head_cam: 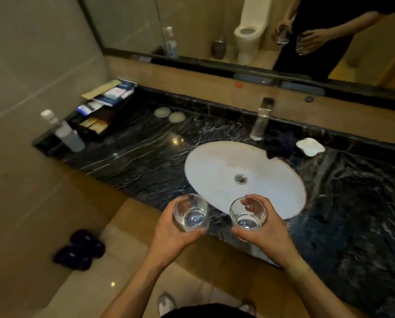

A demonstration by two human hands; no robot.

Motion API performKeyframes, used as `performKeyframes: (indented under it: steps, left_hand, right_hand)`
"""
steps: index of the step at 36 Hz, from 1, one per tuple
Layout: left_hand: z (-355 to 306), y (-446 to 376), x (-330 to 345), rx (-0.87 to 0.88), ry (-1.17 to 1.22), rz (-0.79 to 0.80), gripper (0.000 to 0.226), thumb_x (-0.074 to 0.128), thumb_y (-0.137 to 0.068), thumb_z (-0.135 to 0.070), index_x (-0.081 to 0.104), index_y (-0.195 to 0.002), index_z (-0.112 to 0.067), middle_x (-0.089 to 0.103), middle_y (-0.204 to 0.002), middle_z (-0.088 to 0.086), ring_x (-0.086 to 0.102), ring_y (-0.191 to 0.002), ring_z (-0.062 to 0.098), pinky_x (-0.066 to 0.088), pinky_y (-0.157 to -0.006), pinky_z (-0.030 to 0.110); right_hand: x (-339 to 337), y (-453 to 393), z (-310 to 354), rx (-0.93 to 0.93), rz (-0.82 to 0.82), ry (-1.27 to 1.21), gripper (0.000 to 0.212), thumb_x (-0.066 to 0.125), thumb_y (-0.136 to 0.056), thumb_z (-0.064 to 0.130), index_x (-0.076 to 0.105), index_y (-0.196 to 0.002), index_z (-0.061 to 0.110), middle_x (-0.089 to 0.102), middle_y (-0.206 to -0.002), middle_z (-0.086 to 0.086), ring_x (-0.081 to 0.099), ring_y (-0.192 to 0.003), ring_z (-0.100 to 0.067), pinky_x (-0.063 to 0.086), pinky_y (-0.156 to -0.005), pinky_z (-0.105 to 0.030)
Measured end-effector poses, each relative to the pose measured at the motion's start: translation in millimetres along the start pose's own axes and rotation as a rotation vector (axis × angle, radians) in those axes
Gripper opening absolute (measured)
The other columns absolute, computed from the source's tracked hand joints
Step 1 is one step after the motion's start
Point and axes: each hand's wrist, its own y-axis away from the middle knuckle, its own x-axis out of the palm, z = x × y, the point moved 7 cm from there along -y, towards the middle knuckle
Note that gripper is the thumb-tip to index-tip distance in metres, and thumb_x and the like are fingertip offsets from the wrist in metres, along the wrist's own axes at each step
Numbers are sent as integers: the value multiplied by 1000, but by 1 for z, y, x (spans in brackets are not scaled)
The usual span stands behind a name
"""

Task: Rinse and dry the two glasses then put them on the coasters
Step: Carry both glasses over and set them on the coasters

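Two round coasters are seen at the back left of the dark bench, well apart from the basin. One glass is held upright in the left hand, the other glass in the right hand, each grip clamped round its glass at the basin's near edge, apparently ready for rinsing under the tap. A dark cloth is laid beside it.

Bathroom: sink, toilet, mirror

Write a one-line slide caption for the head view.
Left hand and right hand each hold a glass before the sink; two coasters wait.
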Motion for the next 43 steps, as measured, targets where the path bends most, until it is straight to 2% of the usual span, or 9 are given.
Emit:
performKeyframes:
  steps: [4, 7, 11, 18, 23, 29, 34, 39, 43]
  left_hand:
    - [27, 0, -51, -41, -18, -26, 82, 94, -58, -26, 51, -128, -35, 61, -124, -18, 57, -112, -6, 42, -90, 7]
    - [44, 0, -90, -55, -19, -47, 85, 94, -58, -30, 50, -130, -36, 59, -126, -18, 55, -113, -7, 42, -92, 10]
    - [61, -1, -139, -47, -13, -56, 84, 94, -59, -23, 48, -129, -36, 59, -122, -20, 51, -111, -15, 37, -85, -1]
    - [90, -16, -197, -56, -32, -23, 85, 93, -59, -33, 43, -128, -42, 56, -120, -26, 53, -115, -7, 43, -95, 17]
    - [98, -43, -216, -60, -11, -6, 85, 93, -61, -28, 42, -127, -42, 56, -124, -18, 53, -113, -6, 42, -90, 9]
    - [106, -91, -226, -89, -2, -11, 84, 93, -61, -35, 42, -126, -47, 57, -126, -17, 54, -117, -2, 43, -94, 15]
    - [106, -140, -225, -120, 12, 6, 87, 93, -63, -25, 42, -134, -33, 58, -126, -12, 55, -113, -2, 43, -82, 2]
    - [107, -191, -215, -153, 20, 47, 88, 93, -62, -23, 44, -134, -31, 59, -127, -11, 59, -111, -3, 47, -82, 7]
    - [103, -226, -206, -191, 35, 75, 87, 93, -61, -22, 44, -132, -36, 60, -127, -13, 60, -111, -3, 48, -92, 13]
  right_hand:
    - [54, -14, 25, -37, 54, 51, 81, 90, -53, 47, 50, -123, 40, 62, -120, 22, 57, -111, 7, 44, -89, -7]
    - [95, -21, 39, -47, 75, 62, 82, 93, -54, 41, 50, -123, 41, 61, -119, 24, 56, -109, 10, 44, -85, -4]
    - [147, -32, 60, -71, 104, 68, 80, 93, -55, 35, 49, -122, 41, 59, -121, 23, 53, -110, 13, 43, -86, -3]
    - [208, -52, 89, -96, 137, 67, 77, 93, -57, 33, 49, -118, 46, 59, -115, 33, 54, -110, 12, 44, -91, -12]
    - [233, -78, 99, -96, 141, 72, 81, 93, -56, 32, 50, -125, 37, 60, -122, 21, 55, -114, 4, 46, -100, -24]
    - [246, -119, 98, -94, 137, 75, 82, 93, -57, 34, 50, -127, 38, 59, -123, 20, 56, -116, -2, 48, -101, -30]
    - [248, -165, 94, -79, 112, 50, 82, 93, -58, 30, 48, -126, 40, 58, -123, 20, 55, -114, 1, 46, -93, -17]
    - [243, -212, 90, -53, 55, 27, 79, 93, -57, 27, 50, -121, 41, 58, -116, 27, 55, -106, 11, 41, -82, -2]
    - [229, -243, 88, -41, 3, 15, 79, 93, -56, 30, 51, -122, 39, 62, -116, 23, 57, -106, 11, 42, -84, -1]
